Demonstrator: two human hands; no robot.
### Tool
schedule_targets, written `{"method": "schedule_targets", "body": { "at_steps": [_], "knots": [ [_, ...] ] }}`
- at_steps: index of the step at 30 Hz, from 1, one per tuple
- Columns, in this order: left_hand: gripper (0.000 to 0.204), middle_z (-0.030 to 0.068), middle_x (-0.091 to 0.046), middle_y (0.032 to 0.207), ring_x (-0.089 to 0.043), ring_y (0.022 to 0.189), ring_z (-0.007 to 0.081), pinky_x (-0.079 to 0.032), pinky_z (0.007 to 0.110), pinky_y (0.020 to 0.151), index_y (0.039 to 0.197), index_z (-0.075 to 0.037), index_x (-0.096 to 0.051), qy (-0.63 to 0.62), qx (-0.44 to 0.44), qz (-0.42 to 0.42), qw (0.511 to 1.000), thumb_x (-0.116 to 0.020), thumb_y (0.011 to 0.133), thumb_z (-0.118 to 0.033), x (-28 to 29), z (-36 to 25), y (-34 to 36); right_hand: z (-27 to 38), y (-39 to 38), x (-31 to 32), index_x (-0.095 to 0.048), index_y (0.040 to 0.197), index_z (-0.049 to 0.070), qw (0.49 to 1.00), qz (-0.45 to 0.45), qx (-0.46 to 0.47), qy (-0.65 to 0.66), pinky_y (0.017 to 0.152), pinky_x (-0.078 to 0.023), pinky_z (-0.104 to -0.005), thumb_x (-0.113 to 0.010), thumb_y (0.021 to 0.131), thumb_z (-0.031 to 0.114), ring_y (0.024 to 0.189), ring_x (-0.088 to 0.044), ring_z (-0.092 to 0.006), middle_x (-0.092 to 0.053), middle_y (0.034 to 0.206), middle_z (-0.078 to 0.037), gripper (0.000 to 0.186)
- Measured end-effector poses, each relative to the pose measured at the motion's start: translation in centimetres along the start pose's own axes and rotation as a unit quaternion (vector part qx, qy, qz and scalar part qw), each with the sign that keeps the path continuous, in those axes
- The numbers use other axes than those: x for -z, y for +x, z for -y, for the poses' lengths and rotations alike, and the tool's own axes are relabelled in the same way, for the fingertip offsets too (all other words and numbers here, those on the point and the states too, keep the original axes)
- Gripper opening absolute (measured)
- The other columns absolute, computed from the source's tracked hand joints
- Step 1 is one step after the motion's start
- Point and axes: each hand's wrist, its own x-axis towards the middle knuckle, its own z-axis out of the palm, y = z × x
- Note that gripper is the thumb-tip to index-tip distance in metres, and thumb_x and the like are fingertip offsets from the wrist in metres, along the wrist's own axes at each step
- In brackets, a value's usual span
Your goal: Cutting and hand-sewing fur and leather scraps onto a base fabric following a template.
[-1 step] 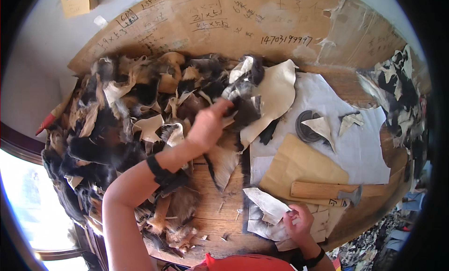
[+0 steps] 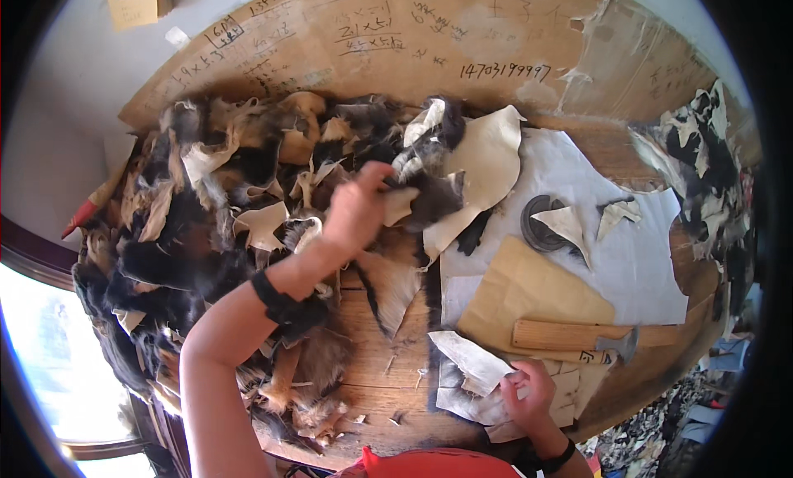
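My left hand [image 2: 355, 212], blurred by motion, reaches over the pile of fur scraps [image 2: 198, 255], fingers closed on the edge of a dark fur scrap [image 2: 436, 199]. Part of that scrap's pale skin side shows beside my fingers, and they hide where it is gripped. At the near right, my right hand [image 2: 529, 395] pinches the end of a whitish strip of hide [image 2: 469, 361]. Beneath the strip lie pale joined pieces [image 2: 475, 408]. A large cream hide [image 2: 489, 160] lies just right of the dark scrap.
Right of centre lies a white pattern sheet [image 2: 648, 272] with a dark round coil [image 2: 541, 222] and small hide scraps. A yellow-brown sheet [image 2: 537, 292] and a wooden-handled tool with a metal head [image 2: 557, 335] are nearby. More scraps [image 2: 702, 164] pile at the far right.
My left hand has shifted slightly left, and the dark scrap beside it has turned, showing more of its pale side. My right hand is nearly unchanged.
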Motion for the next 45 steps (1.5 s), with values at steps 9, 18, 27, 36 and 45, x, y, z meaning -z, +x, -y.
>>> {"method": "schedule_targets", "body": {
  "at_steps": [9, 18, 27, 36, 45],
  "knots": [
    [0.023, 0.0009, -0.069, 0.093, -0.062, 0.076, 0.0032, -0.049, 0.02, 0.064, 0.114, 0.001, -0.065, -0.381, 0.238, 0.033, 0.893, -0.065, 0.091, -0.004, 6.4, -0.3, 1.0, 7.3, 8.2, 3.4, -0.06, 0.12, 0.0, 0.928, 0.18, -0.2, 0.257, 0.08, -0.054, -0.0343, -0.063, 0.093, 0.015, 0.093, -0.068, -0.0211, -0.067, 0.101, -0.013, 0.031],
    [0.03, 0.0123, -0.067, 0.116, -0.062, 0.106, 0.0169, -0.05, 0.03, 0.096, 0.121, 0.004, -0.062, -0.307, 0.078, 0.325, 0.891, -0.064, 0.093, -0.005, 2.9, -6.7, -1.5, 4.3, 18.6, -7.6, -0.046, 0.136, 0.001, 0.723, 0.146, -0.339, 0.584, 0.098, -0.049, -0.0349, -0.061, 0.097, 0.023, 0.108, -0.062, -0.0188, -0.064, 0.118, -0.009, 0.048],
    [0.032, 0.0043, -0.067, 0.104, -0.06, 0.091, 0.007, -0.047, 0.023, 0.085, 0.119, 0.001, -0.059, -0.435, 0.192, 0.344, 0.81, -0.07, 0.088, -0.002, -1.2, -5.5, -3.8, 4.9, 16.5, -5.2, -0.047, 0.134, 0.004, 0.722, 0.093, -0.268, 0.631, 0.098, -0.05, -0.0348, -0.05, 0.103, 0.036, 0.112, -0.06, -0.017, -0.062, 0.123, -0.008, 0.045],
    [0.02, -0.0009, -0.062, 0.08, -0.055, 0.061, 0.0023, -0.046, 0.019, 0.049, 0.106, -0.001, -0.06, -0.345, 0.25, 0.357, 0.831, -0.068, 0.092, -0.011, -0.9, -9.9, -7.3, 4.7, 12.2, -1.8, -0.066, 0.104, -0.002, 0.966, 0.01, -0.131, 0.221, 0.06, -0.045, -0.0213, -0.067, 0.094, 0.012, 0.065, -0.056, -0.0058, -0.064, 0.077, 0.0, 0.017],
    [0.019, -0.0013, -0.059, 0.073, -0.053, 0.057, 0.0039, -0.038, 0.022, 0.046, 0.096, -0.001, -0.058, -0.215, 0.129, 0.31, 0.917, -0.073, 0.086, -0.006, -1.6, -10.2, -10.1, 4.2, 8.9, -0.1, -0.063, 0.098, -0.001, 0.979, -0.008, -0.105, 0.177, 0.042, -0.045, -0.0239, -0.062, 0.097, 0.017, 0.05, -0.052, -0.0058, -0.057, 0.065, -0.002, 0.018]
  ]
}}
